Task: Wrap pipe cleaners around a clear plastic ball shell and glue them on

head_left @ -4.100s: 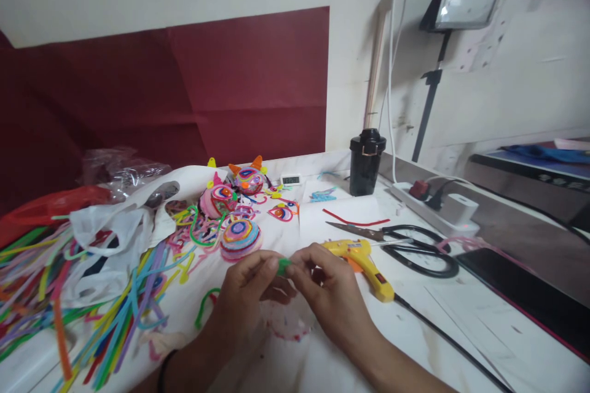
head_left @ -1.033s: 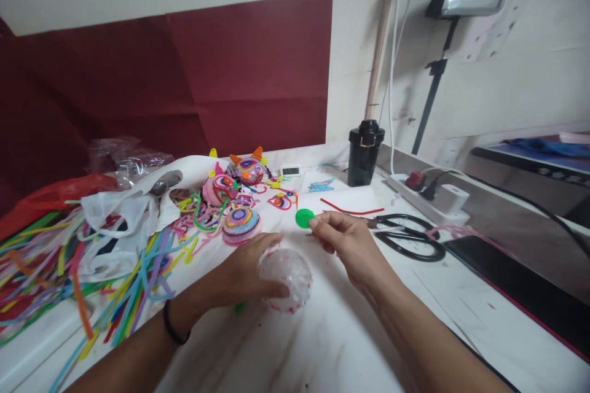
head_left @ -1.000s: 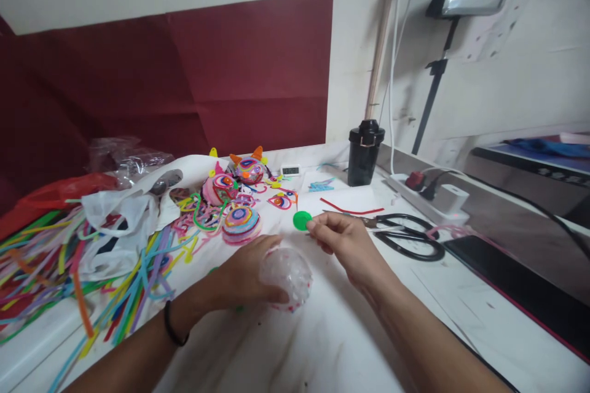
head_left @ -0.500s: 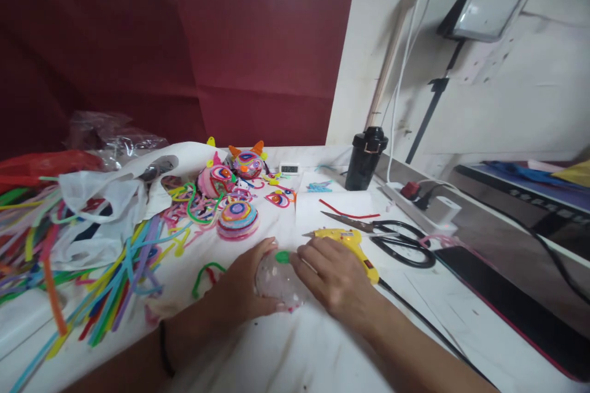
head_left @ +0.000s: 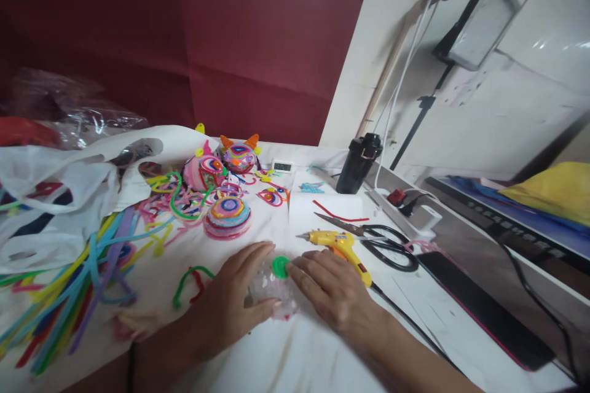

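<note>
My left hand (head_left: 230, 307) cups a clear plastic dome (head_left: 271, 291) speckled with red, resting on the white table. My right hand (head_left: 329, 291) presses its fingertips against a small green coiled disc (head_left: 279, 266) on top of the dome. Just beyond my right hand lies a yellow glue gun (head_left: 338, 243), nozzle pointing left, its black cord (head_left: 410, 331) running toward me on the right.
Finished pipe-cleaner domes (head_left: 227, 216) and cat-eared heads (head_left: 238, 155) stand behind. Loose pipe cleaners (head_left: 83, 276) and a white plastic bag (head_left: 59, 196) fill the left. Black scissors (head_left: 382, 242), a black cup (head_left: 354, 163), a power strip (head_left: 405, 209) and a dark tablet (head_left: 479, 307) lie to the right.
My right hand brought the green disc down from the air onto the top of the dome held by my left hand. The camera tilted and shifted left.
</note>
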Demonstrator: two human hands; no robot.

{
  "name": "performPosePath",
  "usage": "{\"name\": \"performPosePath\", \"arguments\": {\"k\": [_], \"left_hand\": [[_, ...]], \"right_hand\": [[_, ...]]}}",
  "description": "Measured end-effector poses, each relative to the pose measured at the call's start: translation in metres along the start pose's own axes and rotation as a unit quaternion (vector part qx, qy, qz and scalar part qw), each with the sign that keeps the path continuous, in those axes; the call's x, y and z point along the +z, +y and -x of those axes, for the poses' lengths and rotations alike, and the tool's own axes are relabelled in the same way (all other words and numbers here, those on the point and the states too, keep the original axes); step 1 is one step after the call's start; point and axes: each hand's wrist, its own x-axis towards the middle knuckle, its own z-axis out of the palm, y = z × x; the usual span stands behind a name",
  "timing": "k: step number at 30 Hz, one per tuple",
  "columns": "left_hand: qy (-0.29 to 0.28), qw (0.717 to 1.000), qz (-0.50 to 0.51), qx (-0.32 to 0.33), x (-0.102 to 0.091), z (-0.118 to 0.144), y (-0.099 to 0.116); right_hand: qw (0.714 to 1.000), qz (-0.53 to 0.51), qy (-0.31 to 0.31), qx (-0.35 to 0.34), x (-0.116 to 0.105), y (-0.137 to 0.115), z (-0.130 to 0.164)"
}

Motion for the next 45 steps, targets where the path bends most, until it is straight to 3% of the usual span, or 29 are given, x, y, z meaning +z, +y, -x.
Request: {"name": "performPosePath", "arguments": {"k": [4, 8, 12, 19, 26, 33, 40, 45], "left_hand": [[0.017, 0.998, -0.03, 0.047, -0.005, 0.001, 0.002], [0.02, 0.986, -0.08, 0.145, -0.013, -0.002, 0.004], [0.012, 0.964, -0.134, 0.229, -0.018, -0.006, 0.009], [-0.037, 0.944, -0.201, 0.258, -0.015, -0.008, 0.012], [-0.059, 0.956, -0.147, 0.247, -0.013, -0.008, 0.01], [-0.062, 0.978, -0.081, 0.185, -0.014, -0.003, 0.012], [0.023, 0.995, -0.06, 0.079, -0.018, -0.001, 0.006], [0.029, 0.994, -0.067, 0.075, -0.015, 0.0, 0.004]], "right_hand": [[0.99, -0.087, 0.069, 0.083, 0.006, 0.001, 0.004], [0.972, -0.139, 0.112, 0.155, 0.004, 0.003, 0.003], [0.959, -0.166, 0.124, 0.194, 0.001, 0.004, 0.003], [0.95, -0.179, 0.109, 0.232, -0.002, 0.001, 0.009], [0.946, -0.188, 0.074, 0.253, -0.001, 0.003, 0.009], [0.931, -0.225, 0.058, 0.281, 0.003, 0.001, 0.011], [0.918, -0.261, 0.07, 0.291, 0.002, -0.001, 0.009], [0.922, -0.272, 0.07, 0.266, 0.007, -0.006, 0.001]]}}
